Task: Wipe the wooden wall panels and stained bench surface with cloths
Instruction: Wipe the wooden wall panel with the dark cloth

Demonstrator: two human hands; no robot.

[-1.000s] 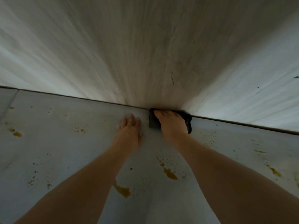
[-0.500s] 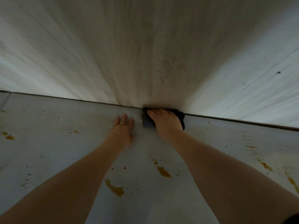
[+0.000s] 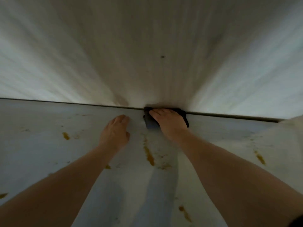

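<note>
Stains dot bench; right hand presses cloth flat-fingered, left hand flat beside

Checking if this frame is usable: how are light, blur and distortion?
Head view: dim, with the wall panel darkest at centre and brighter at the sides; wide-angle stretch streaks the wall grain; soft focus, yet the dark cloth and bench stains read.

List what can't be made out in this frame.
- Cloth: head view, mostly under the right hand.
- Left hand: its palm faces the bench, contact unclear.
- Wall: grain blurred.
- Bench near edge: cut off by the frame bottom.
</note>
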